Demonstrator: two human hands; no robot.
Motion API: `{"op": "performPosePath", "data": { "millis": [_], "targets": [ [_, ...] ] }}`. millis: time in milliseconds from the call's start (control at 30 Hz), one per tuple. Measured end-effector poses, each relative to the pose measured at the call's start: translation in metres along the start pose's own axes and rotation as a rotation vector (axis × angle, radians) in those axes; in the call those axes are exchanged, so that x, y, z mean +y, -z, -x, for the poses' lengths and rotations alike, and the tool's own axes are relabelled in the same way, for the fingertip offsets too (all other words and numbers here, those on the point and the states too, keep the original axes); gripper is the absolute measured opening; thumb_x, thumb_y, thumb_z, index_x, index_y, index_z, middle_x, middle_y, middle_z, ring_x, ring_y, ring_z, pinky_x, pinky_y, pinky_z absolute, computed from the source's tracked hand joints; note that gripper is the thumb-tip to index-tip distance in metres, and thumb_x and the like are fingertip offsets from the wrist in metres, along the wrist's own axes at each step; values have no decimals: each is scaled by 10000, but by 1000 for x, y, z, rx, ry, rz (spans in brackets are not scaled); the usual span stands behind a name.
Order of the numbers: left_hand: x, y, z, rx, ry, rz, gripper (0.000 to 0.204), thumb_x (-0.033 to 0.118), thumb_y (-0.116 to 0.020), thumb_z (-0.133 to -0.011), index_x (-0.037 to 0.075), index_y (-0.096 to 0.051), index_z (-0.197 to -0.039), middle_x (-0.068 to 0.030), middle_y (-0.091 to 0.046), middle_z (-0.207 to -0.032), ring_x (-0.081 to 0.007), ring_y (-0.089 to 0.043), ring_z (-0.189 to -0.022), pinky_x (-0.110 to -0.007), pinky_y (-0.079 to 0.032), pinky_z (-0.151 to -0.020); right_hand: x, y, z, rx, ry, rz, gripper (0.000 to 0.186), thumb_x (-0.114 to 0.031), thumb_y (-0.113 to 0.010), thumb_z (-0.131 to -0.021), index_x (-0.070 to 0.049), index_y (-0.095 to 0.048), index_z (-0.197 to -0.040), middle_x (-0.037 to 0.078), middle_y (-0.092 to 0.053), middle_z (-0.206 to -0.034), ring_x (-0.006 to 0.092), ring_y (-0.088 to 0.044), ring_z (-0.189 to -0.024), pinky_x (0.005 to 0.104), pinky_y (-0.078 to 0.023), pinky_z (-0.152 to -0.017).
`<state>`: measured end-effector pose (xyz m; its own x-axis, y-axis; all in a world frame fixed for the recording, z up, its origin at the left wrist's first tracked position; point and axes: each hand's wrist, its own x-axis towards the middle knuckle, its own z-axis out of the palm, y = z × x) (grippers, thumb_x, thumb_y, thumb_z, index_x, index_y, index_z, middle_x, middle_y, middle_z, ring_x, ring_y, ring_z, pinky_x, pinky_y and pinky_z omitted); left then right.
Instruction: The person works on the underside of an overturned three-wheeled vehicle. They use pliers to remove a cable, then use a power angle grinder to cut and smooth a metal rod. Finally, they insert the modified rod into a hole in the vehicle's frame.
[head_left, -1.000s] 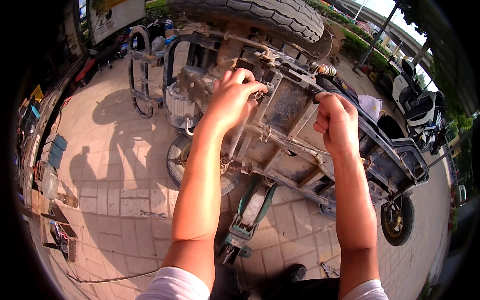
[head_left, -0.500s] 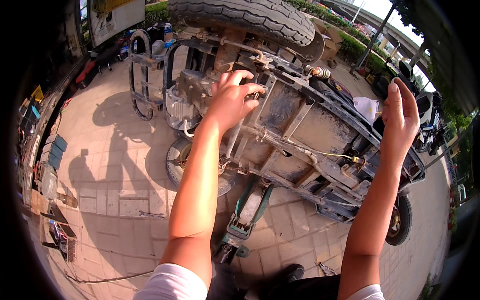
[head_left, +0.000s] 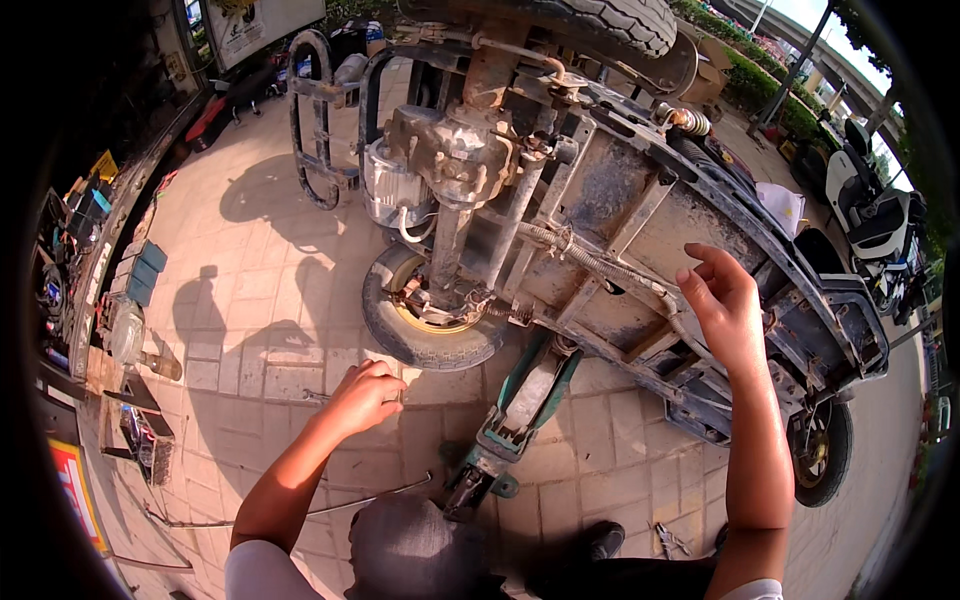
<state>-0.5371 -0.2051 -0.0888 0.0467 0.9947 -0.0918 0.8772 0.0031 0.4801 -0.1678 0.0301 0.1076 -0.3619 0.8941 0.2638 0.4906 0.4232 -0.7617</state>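
A three-wheeled vehicle [head_left: 600, 225] lies tipped on its side, its dirty metal underside turned toward me. My left hand [head_left: 368, 397] is low over the paving, left of the jack and below the small wheel [head_left: 430, 325]. Its fingers are curled together, and what they hold, if anything, is hidden. My right hand [head_left: 725, 305] is raised in front of the frame, thumb and fingers apart, with nothing visible in it. Between my arms a green floor jack [head_left: 525, 400] reaches under the frame's lower edge. The axle housing [head_left: 465, 150] and motor [head_left: 395, 185] are at the upper left.
A long metal rod [head_left: 390, 491] and pliers [head_left: 668, 542] lie on the paving. An open box of tools [head_left: 145, 440] and a grey-blue case [head_left: 143, 272] stand at the left. A dark rounded shape [head_left: 415, 550] fills the bottom middle. A white scooter [head_left: 865, 205] is parked at right.
My left hand has left the frame near the axle and dropped down and left over the paving. My right hand has come lower and inward. The view has shifted, and the dark rounded shape has appeared.
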Motion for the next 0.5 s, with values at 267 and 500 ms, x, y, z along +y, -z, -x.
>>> {"op": "performPosePath", "data": {
  "millis": [267, 500],
  "targets": [
    [-92, -138, 104, -291, 438, -163, 239, 233, -691, -751, 127, -692, -965, -90, -605, -1009, -325, -545, -1061, -494, -448, -851, 31, -32, 78, -415, -89, 83, 298, -89, -700, -831, 32, -626, -1094, 5, -548, -726, 66, -476, -644, 243, -403, -578],
    [-71, -104, 46, -249, 541, -61, 580, 371, -758, -731, 67, -627, -1208, -178, -590, -1245, -379, -510, -1223, -526, -450, -975, 31, -35, 87, -498, -27, 206, 360, -198, -735, -796, 19, -649, -1070, 108, -634, -730, 215, -601, -611, 329, -495, -596]
  ]
}}
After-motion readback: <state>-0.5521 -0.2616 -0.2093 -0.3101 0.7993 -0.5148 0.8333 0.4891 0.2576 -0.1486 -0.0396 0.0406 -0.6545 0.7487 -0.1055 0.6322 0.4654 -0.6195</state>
